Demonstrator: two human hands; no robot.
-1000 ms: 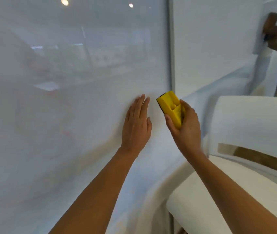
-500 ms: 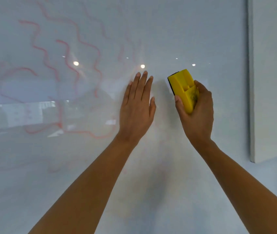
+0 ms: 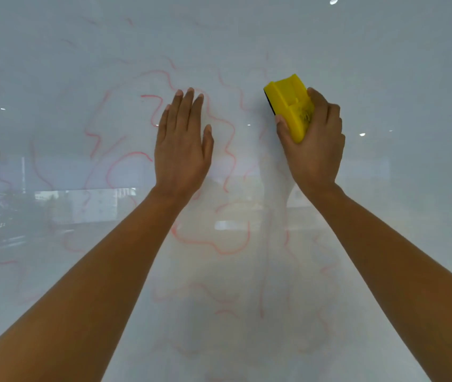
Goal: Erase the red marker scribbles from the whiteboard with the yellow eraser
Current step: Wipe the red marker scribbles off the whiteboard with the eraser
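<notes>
With your left hand (image 3: pixel 182 150) spread flat on the whiteboard (image 3: pixel 401 78) and your right hand (image 3: pixel 314 142) clamping the eraser (image 3: pixel 288 104) against it, most red scribbles (image 3: pixel 227 150) remain to wipe.

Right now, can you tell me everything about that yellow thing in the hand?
It is a yellow eraser, a chunky block that looks like moulded plastic, with a ridged grip on its back and a thin black wiping pad along its left edge. It is tilted, top leaning left, against the whiteboard. The right hand wraps its lower half, thumb on the left side. A dirty smudge marks the plastic near the fingers.
</notes>
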